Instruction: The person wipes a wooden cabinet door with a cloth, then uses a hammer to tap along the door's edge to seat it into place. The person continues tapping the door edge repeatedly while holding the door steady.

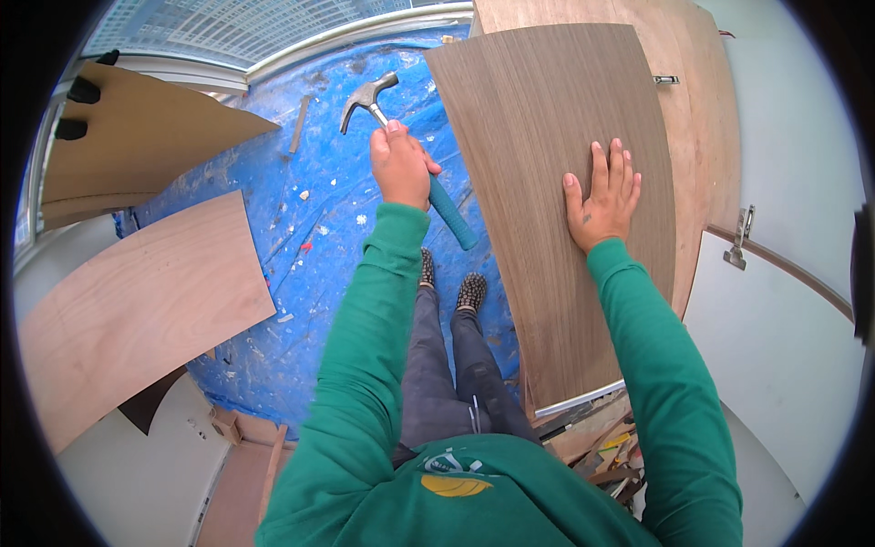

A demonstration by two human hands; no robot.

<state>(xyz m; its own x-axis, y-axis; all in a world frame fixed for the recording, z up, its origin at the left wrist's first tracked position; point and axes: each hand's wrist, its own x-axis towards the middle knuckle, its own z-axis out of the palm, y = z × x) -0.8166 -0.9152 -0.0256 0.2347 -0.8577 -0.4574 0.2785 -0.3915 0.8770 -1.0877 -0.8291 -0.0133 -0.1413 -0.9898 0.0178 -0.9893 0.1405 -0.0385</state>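
A claw hammer [450, 215] with a teal grip is held in my left hand [401, 167], its fingers wrapped round the upper part of the handle. The steel head points away from me, above the floor. My right hand [603, 196] lies flat with fingers spread on a brown wood-grain panel [556, 118]. This long panel rests over a lighter plywood surface [700, 100] on my right. Both forearms are in green sleeves.
Blue sheeting [310, 219] with scattered debris covers the floor. To the left lie a pale plywood sheet [155, 301] and a tan board [137, 128] by the window. A white door with a metal hinge [740, 239] stands at right. Wood scraps [611, 456] sit below the panel.
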